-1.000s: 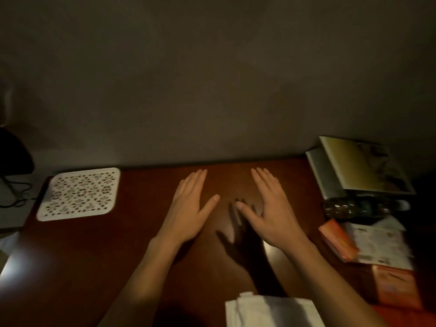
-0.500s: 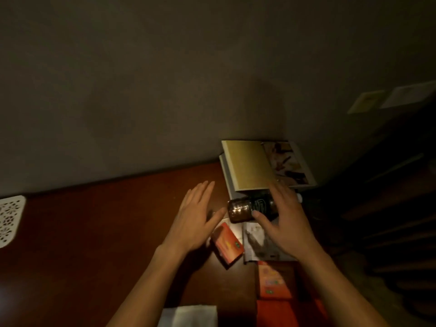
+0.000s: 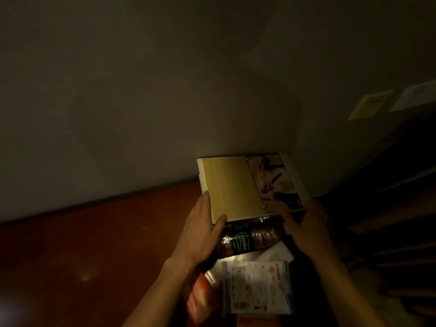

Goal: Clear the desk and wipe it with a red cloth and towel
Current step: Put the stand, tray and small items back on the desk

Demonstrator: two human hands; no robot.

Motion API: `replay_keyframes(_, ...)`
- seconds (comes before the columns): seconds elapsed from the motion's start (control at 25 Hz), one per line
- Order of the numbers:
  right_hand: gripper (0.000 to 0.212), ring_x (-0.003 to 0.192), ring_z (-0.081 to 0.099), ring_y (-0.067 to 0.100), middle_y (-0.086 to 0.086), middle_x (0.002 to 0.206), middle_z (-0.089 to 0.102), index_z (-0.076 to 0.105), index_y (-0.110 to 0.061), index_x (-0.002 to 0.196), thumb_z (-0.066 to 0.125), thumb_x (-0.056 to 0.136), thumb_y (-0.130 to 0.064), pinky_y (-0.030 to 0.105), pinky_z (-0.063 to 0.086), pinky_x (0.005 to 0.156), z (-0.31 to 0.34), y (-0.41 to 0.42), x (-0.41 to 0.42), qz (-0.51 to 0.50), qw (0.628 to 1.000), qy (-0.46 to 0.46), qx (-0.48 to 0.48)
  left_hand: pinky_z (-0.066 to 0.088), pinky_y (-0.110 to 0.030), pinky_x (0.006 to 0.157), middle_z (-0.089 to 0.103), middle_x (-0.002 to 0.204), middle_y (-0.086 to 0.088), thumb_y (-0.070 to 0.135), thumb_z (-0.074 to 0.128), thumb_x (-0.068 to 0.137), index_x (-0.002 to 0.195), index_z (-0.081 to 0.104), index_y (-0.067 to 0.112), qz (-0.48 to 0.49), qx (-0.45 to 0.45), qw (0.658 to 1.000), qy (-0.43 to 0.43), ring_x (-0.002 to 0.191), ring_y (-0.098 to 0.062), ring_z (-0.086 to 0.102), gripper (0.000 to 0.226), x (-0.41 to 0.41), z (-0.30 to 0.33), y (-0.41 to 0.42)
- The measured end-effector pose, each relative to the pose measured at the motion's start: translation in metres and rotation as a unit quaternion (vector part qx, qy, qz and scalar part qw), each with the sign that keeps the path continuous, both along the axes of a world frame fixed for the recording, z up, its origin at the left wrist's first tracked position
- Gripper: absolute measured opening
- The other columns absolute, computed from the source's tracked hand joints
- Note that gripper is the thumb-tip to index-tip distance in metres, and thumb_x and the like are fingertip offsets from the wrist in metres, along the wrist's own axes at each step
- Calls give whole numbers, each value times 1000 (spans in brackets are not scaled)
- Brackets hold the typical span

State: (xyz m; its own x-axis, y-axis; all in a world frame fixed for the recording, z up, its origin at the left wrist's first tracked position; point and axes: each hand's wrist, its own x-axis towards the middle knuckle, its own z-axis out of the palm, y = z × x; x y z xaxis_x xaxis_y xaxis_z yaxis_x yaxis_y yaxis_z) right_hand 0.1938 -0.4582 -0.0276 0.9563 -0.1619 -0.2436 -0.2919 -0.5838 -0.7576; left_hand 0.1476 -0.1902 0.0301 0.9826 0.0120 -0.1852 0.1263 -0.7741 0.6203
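Note:
A book with a yellow and photo cover (image 3: 238, 187) lies at the desk's far right corner against the wall. My left hand (image 3: 200, 230) grips its left near corner, thumb on the cover. My right hand (image 3: 304, 223) holds its right near corner, fingers curled at the edge. Just below the book a dark plastic bottle (image 3: 247, 239) lies on its side between my hands. The reddish-brown desk (image 3: 94, 244) stretches to the left. No red cloth or towel is in view.
A printed leaflet (image 3: 257, 286) and white papers (image 3: 276, 253) lie near the bottle. An orange box (image 3: 200, 296) sits under my left forearm. The grey wall (image 3: 165, 90) bounds the desk behind; dark furniture stands to the right, with notes (image 3: 368, 105) on the wall.
My view swung right. Both hands moved from flat over the desk, past the bottle, up to the book and took hold of its near corners. The towel dropped out of view.

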Motion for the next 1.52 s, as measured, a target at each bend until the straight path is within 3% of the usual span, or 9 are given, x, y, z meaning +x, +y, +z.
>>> replay_keyframes(0.12, 89, 125, 48, 18, 3, 142, 47, 38, -22, 146, 68, 74, -66, 39, 42, 101, -14, -5, 21, -12, 998, -2, 68, 10, -21, 112, 9, 163, 3, 47, 42, 101, 156, -3, 21, 14, -17, 1000, -8, 142, -2, 11, 76, 17, -8, -1)
replay_keyframes(0.2, 78, 121, 50, 18, 3, 138, 52, 45, -19, 141, 70, 78, -57, 33, 41, 97, -17, 1, 30, -20, 996, -11, 88, 18, -22, 110, 12, 163, 2, 49, 42, 100, 156, -3, 23, 16, -21, 1000, -2, 144, -9, 20, 77, 22, -13, -3)
replay_keyframes(0.36, 81, 126, 48, 23, 2, 138, 51, 46, -24, 138, 70, 75, -68, 47, 42, 105, -26, 1, 39, -84, 993, -61, 52, 28, -29, 111, 13, 162, 0, 53, 40, 98, 155, -3, 29, 13, -11, 1000, 3, 143, -16, 27, 76, 23, -22, -2)
replay_keyframes(0.48, 82, 121, 49, 18, 2, 140, 49, 42, -23, 142, 74, 76, -60, 39, 41, 101, -33, -1, 37, -73, 994, -37, 67, 32, -42, 116, 8, 163, 2, 59, 39, 96, 155, -3, 32, 13, 0, 1000, 0, 146, -18, 24, 77, 23, -28, 2)
replay_keyframes(0.8, 100, 128, 46, 22, 4, 142, 43, 41, -19, 143, 77, 64, -69, 35, 41, 100, -33, 9, 30, -106, 987, -38, 111, 39, -44, 111, 7, 159, 10, 65, 38, 92, 154, -10, 31, 28, -26, 999, -5, 140, -19, 31, 86, 25, -20, -2)
replay_keyframes(1.12, 108, 135, 36, 15, -10, 151, 23, 22, -32, 152, 85, 67, -51, 38, 45, 104, 55, 57, -6, -68, 977, -120, 165, 23, -27, 110, 15, 160, 6, 71, 38, 89, 156, -5, 28, 120, -59, 988, -80, 136, 1, 21, 91, -26, 7, 46)
replay_keyframes(1.24, 95, 134, 29, 5, -10, 152, 21, 23, -26, 154, 80, 78, -34, 24, 36, 107, 96, 99, -18, -52, 970, -159, 178, 22, -25, 109, 17, 153, 16, 75, 36, 83, 156, -6, 34, 179, -75, 978, -80, 134, 2, 22, 94, -61, 6, 71)
replay_keyframes(1.4, 78, 129, 33, -3, -12, 149, 24, 28, -25, 152, 72, 87, -21, 5, 37, 93, 136, 158, -42, 1, 963, -204, 179, 23, -26, 108, 15, 150, 22, 74, 41, 81, 153, -8, 41, 255, -170, 949, -74, 136, 0, 22, 93, -117, -4, 93)
replay_keyframes(1.52, 62, 124, 44, -3, -14, 140, 36, 36, -30, 147, 64, 94, -15, 18, 51, 92, 152, 203, -69, 36, 944, -246, 219, 30, -31, 108, 24, 151, 21, 53, 59, 91, 151, -5, 51, 297, -246, 920, -75, 137, -5, 31, 87, -155, -6, 116)
